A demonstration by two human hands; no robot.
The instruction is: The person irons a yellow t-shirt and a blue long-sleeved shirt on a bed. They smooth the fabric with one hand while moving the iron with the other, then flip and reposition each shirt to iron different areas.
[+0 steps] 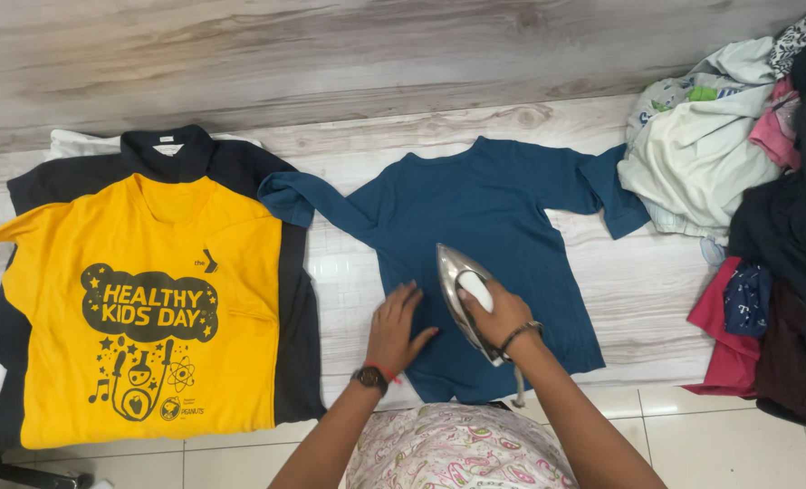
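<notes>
Right, we are looking down at a pale wood-grain surface (358, 136) where a dark teal long-sleeved shirt (503, 217) lies spread flat near its middle, hem toward the near edge. Our right hand (498, 312) is wrapped tight around the handle of a silver iron (457, 281), which sits on the shirt's lower left part, its tip pointing toward the far edge. Our left hand (398, 330) lies flat just beside the iron, fingers spread, pressing the fabric down (a dark wristwatch (369, 378) shows on that wrist). Toward the left edge a yellow printed T-shirt (149, 308) lies smooth on top of a dark navy shirt (240, 167). At the right edge a heap of mixed clothes (765, 208) is piled up, touching the teal shirt's sleeve.
</notes>
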